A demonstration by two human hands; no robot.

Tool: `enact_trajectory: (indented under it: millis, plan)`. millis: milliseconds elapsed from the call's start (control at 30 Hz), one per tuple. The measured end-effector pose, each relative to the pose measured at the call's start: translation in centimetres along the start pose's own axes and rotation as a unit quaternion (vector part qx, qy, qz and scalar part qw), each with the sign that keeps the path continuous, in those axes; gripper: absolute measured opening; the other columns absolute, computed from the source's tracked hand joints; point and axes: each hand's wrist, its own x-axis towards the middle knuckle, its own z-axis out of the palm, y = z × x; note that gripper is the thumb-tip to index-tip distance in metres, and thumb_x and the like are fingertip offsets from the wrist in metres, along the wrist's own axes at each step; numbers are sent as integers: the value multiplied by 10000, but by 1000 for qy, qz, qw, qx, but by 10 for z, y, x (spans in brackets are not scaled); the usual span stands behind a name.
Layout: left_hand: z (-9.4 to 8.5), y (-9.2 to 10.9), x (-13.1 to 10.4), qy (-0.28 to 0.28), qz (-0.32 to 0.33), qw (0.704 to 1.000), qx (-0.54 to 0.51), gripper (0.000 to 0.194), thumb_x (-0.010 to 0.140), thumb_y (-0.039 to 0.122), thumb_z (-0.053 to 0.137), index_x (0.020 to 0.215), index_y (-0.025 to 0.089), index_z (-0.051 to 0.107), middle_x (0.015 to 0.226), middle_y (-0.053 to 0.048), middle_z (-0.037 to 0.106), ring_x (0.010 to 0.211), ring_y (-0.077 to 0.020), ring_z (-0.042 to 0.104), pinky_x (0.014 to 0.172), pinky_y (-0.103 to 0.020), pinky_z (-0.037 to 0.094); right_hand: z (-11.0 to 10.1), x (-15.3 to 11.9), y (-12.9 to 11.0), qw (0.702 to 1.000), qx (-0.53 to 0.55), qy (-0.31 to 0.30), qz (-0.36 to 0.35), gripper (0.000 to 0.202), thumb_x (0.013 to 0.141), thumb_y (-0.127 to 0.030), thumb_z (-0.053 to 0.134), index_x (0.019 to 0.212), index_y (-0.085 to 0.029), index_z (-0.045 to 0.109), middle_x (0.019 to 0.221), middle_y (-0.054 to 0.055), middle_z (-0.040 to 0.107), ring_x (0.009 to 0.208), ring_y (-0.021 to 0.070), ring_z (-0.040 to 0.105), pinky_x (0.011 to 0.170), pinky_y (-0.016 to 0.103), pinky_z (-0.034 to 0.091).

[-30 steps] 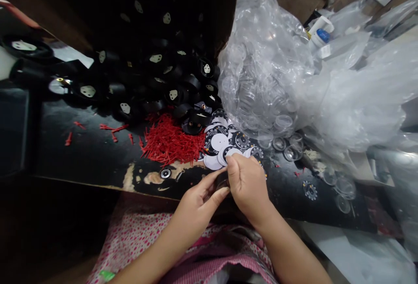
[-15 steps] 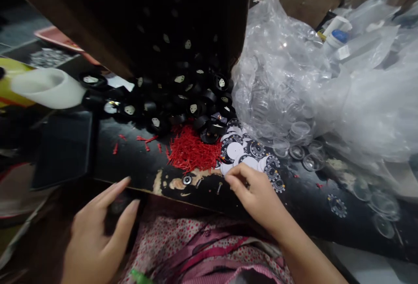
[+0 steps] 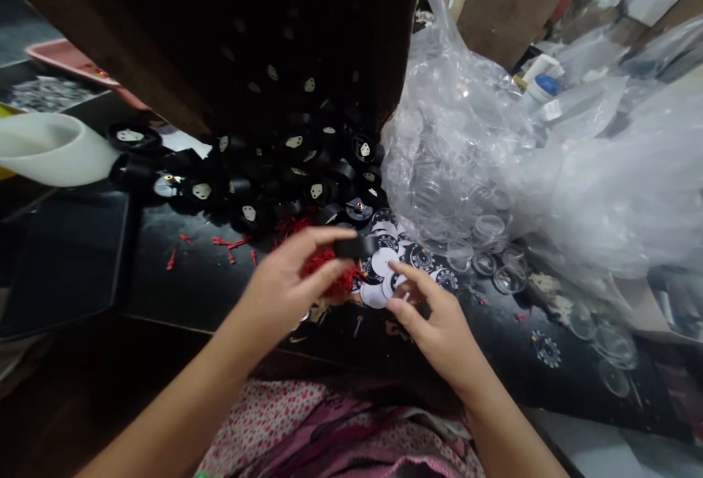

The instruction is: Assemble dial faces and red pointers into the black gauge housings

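A black round case [image 3: 358, 246], smeared by motion, is gripped between the thumb and fingers of my left hand [image 3: 277, 291]. Behind that hand lies a heap of small red plastic pieces [image 3: 336, 284], partly hidden by it. My right hand [image 3: 439, 320] hovers at the front of a pile of printed paper dials [image 3: 422, 257], thumb and forefinger apart with nothing visible between them. White dial backs [image 3: 383, 261] show in the same pile. More black cases [image 3: 250, 213] with pale plates inside fill the back of the bench.
A clear bag of transparent round covers [image 3: 439, 170] spills open at right, near loose covers [image 3: 510, 279]. One dial [image 3: 545, 348] lies apart. A white cup [image 3: 55, 148] and dark tray [image 3: 66, 258] stand left. A dark box [image 3: 307, 17] overhangs the back.
My left hand has come from the bench's front left edge to the centre and now holds a black case. The right thumb and forefinger have spread. The view has shifted slightly.
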Motion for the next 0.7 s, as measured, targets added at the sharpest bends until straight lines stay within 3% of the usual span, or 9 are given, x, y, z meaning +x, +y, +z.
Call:
enact_trajectory:
  millis: [67,133,233,300,367,433,567,700]
  plan:
    - [11,2,-29,-33,-134,979,-150,289,788,355,758,1067,281,757,1114,-41,745,1049,-263,668,967,-339,486,2,5,-1,999,-7,-3,-32,361,922,-288,616,1281,-263,593,929,20,652,703,145,584,690,292,495]
    - [26,1,-51,-25,-234,922,-307,315,821,372,732,1125,291,734,1170,-41,736,1042,-242,681,924,-325,523,5,6,-2,995,-58,-13,-77,283,932,-265,607,1212,-252,643,904,29,651,762,166,592,728,316,492]
    - [45,-2,-68,-13,-292,830,-474,326,887,408,654,1183,279,700,1234,-57,711,1072,-235,679,908,-336,550,10,-2,-3,977,-165,1,-136,244,953,-230,560,1172,-221,667,922,68,669,868,211,610,783,371,487]
    - [52,-3,-70,-2,-303,804,-512,282,898,393,647,1139,261,713,1224,-62,713,1081,-233,677,909,-333,557,9,-8,-2,966,-199,0,-164,255,965,-253,549,1190,-222,664,986,87,682,922,223,621,813,391,490]
    - [53,-2,-70,12,-315,795,-519,239,891,348,668,1107,259,721,1180,-54,729,1022,-216,698,901,-329,567,4,-12,1,966,-202,6,-159,262,972,-284,549,1202,-232,662,1005,83,689,931,217,633,825,387,497]
    - [52,0,-70,19,-324,793,-516,240,872,318,695,1101,252,726,1135,-50,741,945,-207,718,877,-329,583,-4,-9,7,965,-234,31,-111,287,962,-310,568,1227,-237,650,1012,82,684,934,230,637,838,407,499]
    - [48,-2,-73,25,-339,795,-502,307,831,353,736,1123,259,730,1164,-43,727,856,-195,725,790,-307,615,-14,7,21,932,-359,53,-8,423,867,-336,689,1262,-197,631,1104,138,626,1003,319,621,881,508,495]
    - [45,-6,-75,42,-354,800,-482,341,826,341,746,1159,272,716,1205,-42,722,916,-199,733,816,-281,611,-14,13,26,933,-357,49,3,386,840,-323,719,1185,-162,650,1152,146,579,1070,327,597,938,509,485]
